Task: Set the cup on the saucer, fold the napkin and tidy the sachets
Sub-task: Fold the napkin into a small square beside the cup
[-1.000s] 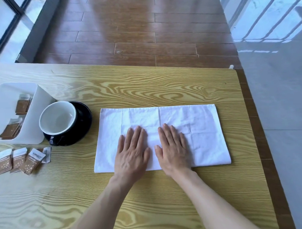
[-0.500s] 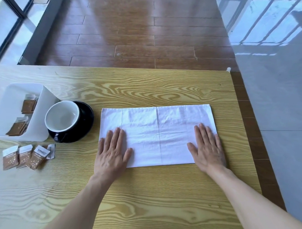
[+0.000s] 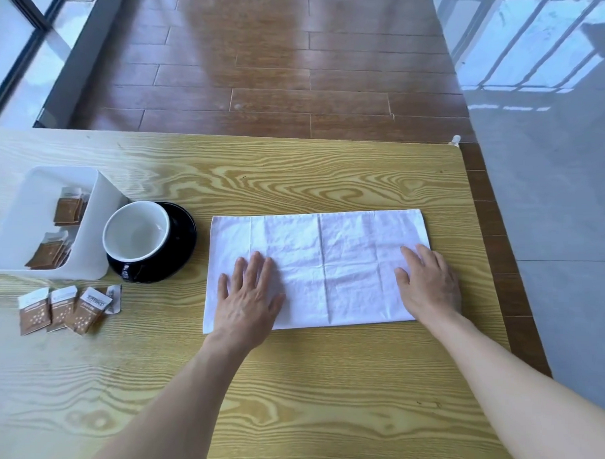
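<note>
At the far left of a pale wooden table (image 3: 299, 384), a white plastic bin (image 3: 95, 236) held brown sachets in two compartments, one stack (image 3: 69, 211) toward the back and another (image 3: 50, 255) toward the front, while four more loose sachets (image 3: 65, 309) lay in a row on the tabletop just in front of the bin. Beside the bin's right wall, a white-lined cup (image 3: 136, 233) sat upright on a black saucer (image 3: 181, 233), its handle turned toward the near edge. To the right of the saucer, and apart from it, a white napkin (image 3: 323, 263) lay folded into a long rectangle, creased and slightly wrinkled. A person's left hand (image 3: 248, 300) rested palm down on the napkin's near left portion, fingers straight and slightly spread. The right hand (image 3: 430, 283) pressed flat on the napkin's right end, fingers straight and close together, its outer edge overlapping the cloth's right border onto the wood. Both bare forearms reached in from the bottom of the frame. Beyond the table's far edge ran a dark wooden floor (image 3: 288, 65), with glossy grey tiles (image 3: 550, 186) at far right
</note>
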